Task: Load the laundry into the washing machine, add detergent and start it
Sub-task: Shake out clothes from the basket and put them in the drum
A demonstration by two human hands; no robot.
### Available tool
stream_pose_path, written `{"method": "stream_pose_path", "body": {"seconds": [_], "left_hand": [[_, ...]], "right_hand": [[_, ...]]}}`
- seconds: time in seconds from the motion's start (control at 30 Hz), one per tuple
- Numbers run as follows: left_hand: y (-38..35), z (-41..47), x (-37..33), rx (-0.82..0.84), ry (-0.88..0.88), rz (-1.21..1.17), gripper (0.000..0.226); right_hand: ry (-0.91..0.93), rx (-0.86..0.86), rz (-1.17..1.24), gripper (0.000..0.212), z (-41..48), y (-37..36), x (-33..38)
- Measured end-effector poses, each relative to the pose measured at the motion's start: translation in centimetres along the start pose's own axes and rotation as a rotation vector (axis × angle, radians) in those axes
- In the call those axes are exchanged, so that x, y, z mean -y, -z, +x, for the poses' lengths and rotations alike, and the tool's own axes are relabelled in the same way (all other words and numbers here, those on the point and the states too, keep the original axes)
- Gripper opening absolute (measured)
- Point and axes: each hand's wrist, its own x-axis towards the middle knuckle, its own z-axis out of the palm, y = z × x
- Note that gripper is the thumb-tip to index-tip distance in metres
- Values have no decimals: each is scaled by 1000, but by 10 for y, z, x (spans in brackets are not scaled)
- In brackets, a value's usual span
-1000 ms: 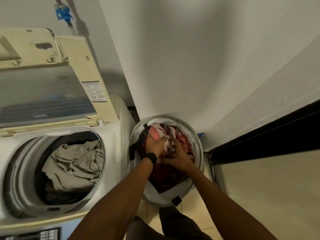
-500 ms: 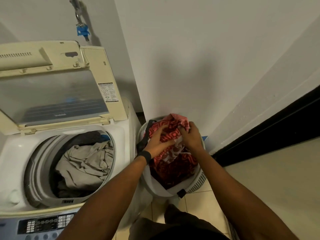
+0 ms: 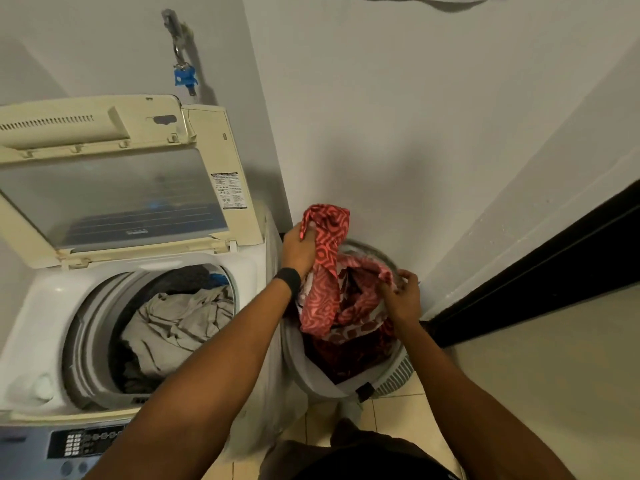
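Note:
A white top-loading washing machine (image 3: 45, 306) stands at the left, lid (image 3: 114, 195) raised, with a beige garment (image 3: 180, 323) and dark clothes in the drum. To its right a white laundry basket (image 3: 394, 375) holds red patterned laundry. My left hand (image 3: 299, 249) grips a red patterned cloth (image 3: 323, 271) and holds its top end above the basket. My right hand (image 3: 403, 294) pinches another part of the red fabric at the basket's far right rim.
The control panel (image 3: 83, 441) runs along the machine's front edge. A tap with a blue fitting (image 3: 183, 76) hangs on the wall behind. White walls close in behind the basket, and a dark door frame (image 3: 540, 268) runs along the right. Tiled floor (image 3: 398, 420) lies below.
Both hands rose out of the basket with the red cloth. My left hand lifted it higher and toward the machine, while my right hand shifted to the basket's right side.

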Motion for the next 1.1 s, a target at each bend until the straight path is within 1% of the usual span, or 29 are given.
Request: {"method": "stream_pose_path", "body": {"seconds": [0.03, 0.07, 0.1, 0.17, 0.23, 0.27, 0.3, 0.37, 0.43, 0.47, 0.5, 0.57, 0.6, 0.63, 0.67, 0.7, 0.73, 0.77, 0.8, 0.83, 0.87, 0.9, 0.93, 0.97, 1.0, 1.03, 1.07, 1.1], "left_hand": [[0, 1, -7, -14, -17, -12, 21], [1, 2, -12, -17, -29, -7, 20], [1, 3, -14, -19, -39, 4, 21], [5, 3, -15, 4, -8, 9, 33], [9, -2, -12, 67, 93, 16, 47], [11, -5, -9, 110, 137, 70, 51], [12, -11, -9, 161, 155, 171, 55], [11, -20, -7, 227, 148, 413, 58], [7, -26, 1, 263, 170, 567, 62], [5, -28, 10, 294, 210, 600, 70], [6, -29, 20, 341, 261, 620, 84], [9, -27, 49, 409, 374, 684, 124], [10, -23, 65, 422, 416, 733, 136], [10, -22, 77, 441, 443, 764, 136], [10, -21, 85, 459, 447, 785, 125], [10, -23, 88, 458, 419, 822, 104], [10, -24, 89, 424, 358, 873, 78], [11, -24, 90, 377, 308, 914, 56], [13, -26, 91, 343, 269, 923, 41], [15, -27, 91, 322, 255, 904, 32], [16, -29, 92, 309, 251, 873, 27], [19, -30, 93, 298, 246, 841, 23], [20, -31, 95, 294, 232, 819, 24], [22, -33, 95, 306, 218, 818, 26], [23, -34, 95, 333, 211, 839, 28], [22, -36, 92, 381, 206, 878, 29], [20, -38, 88, 447, 211, 926, 28], [19, -41, 83, 511, 227, 970, 22]], "right_hand": [[-4, -42, -12, 45, -2, 1, -3], [-6, -44, -31, 38, -5, 3, -5], [2, -7, -37, 32, -5, 4, -9], [26, 183, -72, 22, -8, 4, -9], [3, 404, -165, 11, -13, 3, -6], [-27, 492, -232, 12, -16, 1, -4], [-55, 572, -290, 14, -19, -2, -4], [-100, 694, -380, 19, -27, -7, 2], [-74, 814, -431, 23, -31, -13, 1], [-60, 883, -475, 23, -34, -15, 2], [-52, 934, -500, 21, -35, -18, 3], [-64, 974, -513, 21, -38, -20, 5], [-81, 1012, -503, 25, -38, -18, 6], [-94, 1066, -489, 31, -37, -15, 8], [-125, 1124, -480, 36, -35, -10, 10], [-166, 1160, -448, 36, -32, -4, 10], [-199, 1145, -420, 33, -26, 1, 6], [-193, 1054, -403, 28, -20, 3, 0], [-112, 882, -462, 21, -14, 4, -7], [7, 674, -565, 20, -6, 4, -18], [84, 524, -680, 29, 1, 4, -32], [123, 461, -796, 44, 3, 4, -39], [122, 473, -910, 59, 7, 3, -53], [111, 499, -1005, 66, 8, 2, -61], [84, 498, -1041, 62, 7, 3, -62], [50, 474, -1014, 50, 6, 3, -58], [72, 429, -977, 39, 8, 2, -56], [131, 390, -944, 31, 9, 1, -48]]}}
